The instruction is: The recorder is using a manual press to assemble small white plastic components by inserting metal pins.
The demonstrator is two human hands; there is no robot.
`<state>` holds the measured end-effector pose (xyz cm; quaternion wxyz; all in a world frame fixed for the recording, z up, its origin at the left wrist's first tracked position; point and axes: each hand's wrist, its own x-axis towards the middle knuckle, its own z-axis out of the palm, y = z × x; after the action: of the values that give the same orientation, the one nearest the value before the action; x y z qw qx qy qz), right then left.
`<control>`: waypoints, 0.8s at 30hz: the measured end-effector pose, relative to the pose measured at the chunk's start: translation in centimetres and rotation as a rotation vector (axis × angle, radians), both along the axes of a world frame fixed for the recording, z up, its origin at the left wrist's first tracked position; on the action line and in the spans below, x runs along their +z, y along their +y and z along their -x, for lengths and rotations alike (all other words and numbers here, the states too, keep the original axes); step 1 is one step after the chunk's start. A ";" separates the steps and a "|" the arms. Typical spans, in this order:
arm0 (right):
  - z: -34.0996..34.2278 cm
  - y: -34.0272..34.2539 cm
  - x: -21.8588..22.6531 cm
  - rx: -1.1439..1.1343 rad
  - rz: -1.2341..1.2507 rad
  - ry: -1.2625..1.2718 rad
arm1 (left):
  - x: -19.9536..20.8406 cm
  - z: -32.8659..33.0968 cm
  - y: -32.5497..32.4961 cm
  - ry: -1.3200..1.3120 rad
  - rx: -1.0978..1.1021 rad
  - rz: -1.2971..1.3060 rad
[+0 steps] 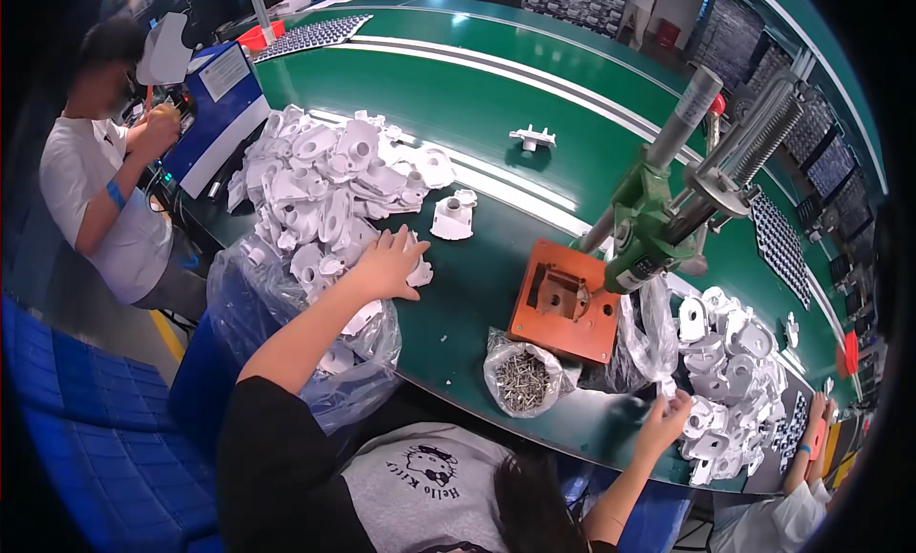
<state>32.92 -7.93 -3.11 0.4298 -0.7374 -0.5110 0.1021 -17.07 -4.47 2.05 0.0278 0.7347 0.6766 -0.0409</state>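
Presently I log: left hand (389, 265), fingers spread wide, at white parts (324, 166), left end of the bench (458, 310); right hand (665, 421), fingers narrow, hold unclear, near edge, beside second pile (739, 362).

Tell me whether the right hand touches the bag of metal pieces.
Apart: in the head view, green tabletop shows between right hand and bag.

Left hand (389, 265) touches white plastic parts (329, 176) left of the bench press (637, 236); right hand (665, 421) is right of it.
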 end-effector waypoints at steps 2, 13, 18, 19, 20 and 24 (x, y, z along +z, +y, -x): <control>-0.2 -0.4 1.1 -0.012 -0.003 0.058 | -1.8 0.8 0.2 -0.229 0.043 -0.027; 7.0 -2.9 4.4 0.377 -0.249 1.036 | 2.6 -7.0 -1.5 -0.697 -0.396 -0.444; 14.9 -2.1 7.7 0.709 -0.023 1.189 | 3.9 -12.8 -3.4 -0.701 -0.780 -0.558; 15.8 -1.9 7.7 0.753 0.001 1.151 | 3.9 -13.7 -3.4 -0.684 -0.862 -0.571; 16.7 -2.1 8.5 0.767 0.018 1.133 | 3.5 -14.6 -3.7 -0.756 -0.887 -0.572; 16.8 -2.3 8.0 0.837 0.083 1.093 | 2.2 -16.0 -3.5 -1.108 -0.840 -0.563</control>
<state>16.07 -10.24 4.90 0.5214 -0.3368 -0.4583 0.6361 -1.10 -7.94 4.24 0.1574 0.8236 0.2108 0.5025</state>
